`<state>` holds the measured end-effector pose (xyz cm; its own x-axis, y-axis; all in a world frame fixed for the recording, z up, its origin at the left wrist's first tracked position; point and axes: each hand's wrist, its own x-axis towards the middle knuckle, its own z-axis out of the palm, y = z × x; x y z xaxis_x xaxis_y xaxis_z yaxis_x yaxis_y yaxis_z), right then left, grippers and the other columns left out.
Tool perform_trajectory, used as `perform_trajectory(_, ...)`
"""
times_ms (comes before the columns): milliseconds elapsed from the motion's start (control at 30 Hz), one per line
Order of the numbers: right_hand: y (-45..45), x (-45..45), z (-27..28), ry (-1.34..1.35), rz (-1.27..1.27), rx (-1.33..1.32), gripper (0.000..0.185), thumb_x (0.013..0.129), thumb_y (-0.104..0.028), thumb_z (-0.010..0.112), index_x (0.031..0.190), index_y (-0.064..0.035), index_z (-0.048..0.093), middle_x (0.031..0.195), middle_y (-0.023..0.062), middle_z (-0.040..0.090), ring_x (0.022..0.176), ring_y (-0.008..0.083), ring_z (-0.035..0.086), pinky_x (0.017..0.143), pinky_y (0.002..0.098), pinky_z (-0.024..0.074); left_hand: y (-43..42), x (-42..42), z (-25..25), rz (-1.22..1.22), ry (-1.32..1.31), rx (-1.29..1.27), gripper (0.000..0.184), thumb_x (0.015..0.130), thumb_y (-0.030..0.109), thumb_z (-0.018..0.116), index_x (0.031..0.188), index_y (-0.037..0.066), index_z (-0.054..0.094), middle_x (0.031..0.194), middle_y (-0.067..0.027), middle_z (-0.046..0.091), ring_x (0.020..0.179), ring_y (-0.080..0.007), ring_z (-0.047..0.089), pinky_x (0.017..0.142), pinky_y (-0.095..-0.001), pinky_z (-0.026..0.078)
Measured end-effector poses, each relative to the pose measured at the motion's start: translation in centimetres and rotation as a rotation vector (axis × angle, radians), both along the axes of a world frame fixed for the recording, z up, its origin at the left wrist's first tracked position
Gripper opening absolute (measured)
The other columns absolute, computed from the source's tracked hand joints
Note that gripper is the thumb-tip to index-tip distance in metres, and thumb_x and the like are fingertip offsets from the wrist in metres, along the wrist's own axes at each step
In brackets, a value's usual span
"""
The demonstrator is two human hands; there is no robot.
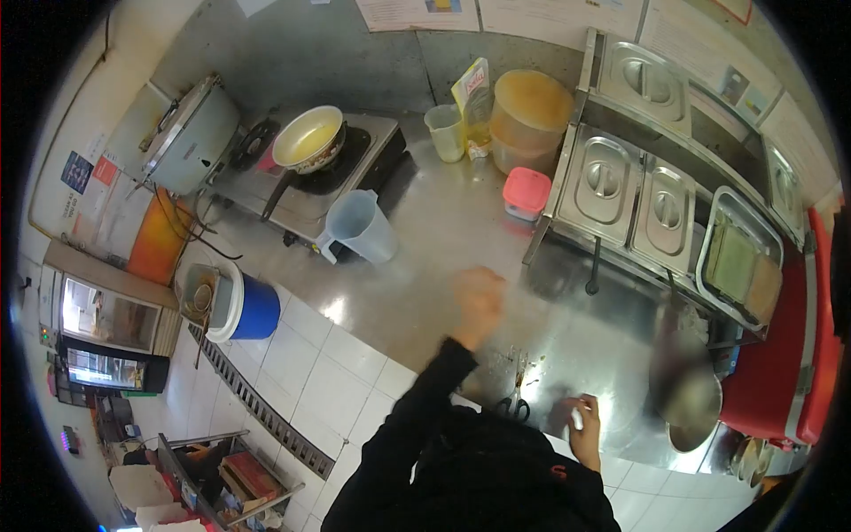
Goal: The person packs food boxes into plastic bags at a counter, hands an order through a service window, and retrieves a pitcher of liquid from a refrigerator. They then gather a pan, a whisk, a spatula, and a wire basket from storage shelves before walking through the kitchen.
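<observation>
My left hand is over the steel counter, smeared by motion, so its fingers cannot be made out. Close to the counter's front edge is my right hand, its fingers loosely bent and apart, with nothing visible in them. Between my hands, near that edge, lies a pair of scissors with dark handles. A clear plastic measuring jug stands beyond my left hand, apart from it. To the right of my right hand is a metal bowl, partly blurred.
A frying pan with yellow liquid sits on the stove. Behind are a smaller jug, a large tub and a pink-lidded container. Lidded steel trays line the right. A blue bucket stands on the floor.
</observation>
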<state>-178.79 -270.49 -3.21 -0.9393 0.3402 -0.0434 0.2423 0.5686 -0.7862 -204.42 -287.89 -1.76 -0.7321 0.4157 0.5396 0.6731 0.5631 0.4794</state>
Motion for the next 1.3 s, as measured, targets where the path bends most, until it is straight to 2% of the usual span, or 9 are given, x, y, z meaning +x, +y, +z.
perform_trajectory(33, -1.0, -0.7, 0.1, -0.015, 0.134, 0.045, 0.033, 0.061, 0.005, 0.055, 0.089, -0.0119, 0.056, 0.098, 0.0107, 0.047, 0.091, 0.0276, 0.046, 0.076, 0.0354, 0.0395, -3.5, -1.3, 0.2, 0.256, 0.19, -0.092, 0.035, 0.058, 0.002, 0.053, 0.092, 0.007, 0.055, 0.096, -0.0154, 0.051, 0.093, -0.0303, 0.046, 0.08, -0.0418, 0.035)
perform_trajectory(67, -1.9, -1.6, 0.3, -0.028, 0.267, 0.093, 0.035, 0.061, 0.003, 0.056, 0.092, -0.0141, 0.057, 0.104, 0.0115, 0.045, 0.093, 0.0285, 0.045, 0.078, 0.0365, 0.0396, -4.8, -1.4, 4.7, 0.57, -0.054, 0.228, 0.047, 0.06, 0.003, 0.051, 0.106, 0.006, 0.046, 0.11, -0.0209, 0.041, 0.102, -0.0349, 0.038, 0.085, -0.0453, 0.029)
perform_trajectory(133, -3.6, -3.3, 0.9, -0.045, 0.443, 0.219, 0.037, 0.06, 0.002, 0.058, 0.093, -0.0153, 0.057, 0.111, 0.0117, 0.041, 0.096, 0.0299, 0.043, 0.079, 0.0371, 0.0393, -12.1, -6.2, 5.2, 0.853, 0.154, -0.149, 0.053, 0.064, 0.01, 0.057, 0.114, 0.013, 0.041, 0.118, -0.0213, 0.031, 0.111, -0.0408, 0.025, 0.09, -0.0481, 0.022)
perform_trajectory(233, -4.3, -3.9, 0.7, -0.115, 0.723, 0.391, 0.04, 0.059, -0.001, 0.061, 0.095, -0.0171, 0.056, 0.121, 0.0114, 0.033, 0.101, 0.0321, 0.04, 0.082, 0.0373, 0.0394, -17.3, -9.5, 4.2, 0.898, 0.227, -0.21, 0.055, 0.06, 0.012, 0.064, 0.111, 0.019, 0.045, 0.118, -0.0206, 0.032, 0.11, -0.0395, 0.028, 0.088, -0.0465, 0.024)
perform_trajectory(333, -4.6, -4.4, -0.6, -0.179, 0.829, 0.422, 0.04, 0.058, -0.002, 0.061, 0.095, -0.0171, 0.056, 0.125, 0.0105, 0.029, 0.103, 0.0326, 0.039, 0.08, 0.036, 0.0416, -20.0, -10.6, 2.3, 0.696, -0.134, -0.144, 0.044, 0.06, 0.011, 0.066, 0.101, 0.017, 0.052, 0.111, -0.0173, 0.04, 0.103, -0.0353, 0.038, 0.083, -0.0413, 0.032)
perform_trajectory(500, -4.5, -4.3, -1.2, -0.159, 0.884, 0.428, 0.037, 0.058, -0.002, 0.061, 0.092, -0.0151, 0.056, 0.123, 0.0094, 0.031, 0.102, 0.0313, 0.04, 0.073, 0.0334, 0.0467, -20.3, -7.7, 3.0, 0.661, -0.068, 0.004, 0.015, 0.065, 0.006, 0.061, 0.079, 0.007, 0.056, 0.08, -0.0105, 0.049, 0.077, -0.0292, 0.05, 0.065, -0.0349, 0.04)
perform_trajectory(933, 2.2, -5.7, -3.4, 0.323, 0.123, 0.303, 0.015, 0.061, 0.006, 0.053, 0.075, 0.0001, 0.051, 0.076, 0.0152, 0.044, 0.07, 0.029, 0.048, 0.06, 0.0339, 0.0403, -15.6, 8.9, 2.5, 0.619, 0.209, 0.041, 0.024, 0.055, -0.004, 0.056, 0.072, 0.011, 0.06, 0.078, -0.0107, 0.047, 0.069, -0.0249, 0.052, 0.058, -0.0298, 0.045)
perform_trajectory(1200, 5.6, -8.9, -5.8, 0.259, 0.323, 0.611, 0.025, 0.057, 0.007, 0.051, 0.081, -0.0009, 0.05, 0.082, 0.0138, 0.047, 0.078, 0.0303, 0.047, 0.068, 0.0381, 0.0377, -14.3, 21.2, 2.7, 0.706, 0.009, 0.264, 0.021, 0.059, 0.0, 0.056, 0.075, 0.014, 0.058, 0.079, -0.008, 0.049, 0.067, -0.0247, 0.056, 0.057, -0.0319, 0.048)
perform_trajectory(1300, 4.1, -8.4, -5.6, 0.006, 0.214, 0.744, 0.045, 0.054, 0.006, 0.049, 0.098, -0.0024, 0.04, 0.098, 0.0134, 0.045, 0.097, 0.0305, 0.039, 0.085, 0.0412, 0.0268, -14.6, 27.4, 1.6, 0.783, -0.146, 0.285, 0.021, 0.059, -0.004, 0.058, 0.071, 0.014, 0.059, 0.078, -0.0072, 0.048, 0.069, -0.0229, 0.056, 0.059, -0.0294, 0.048)
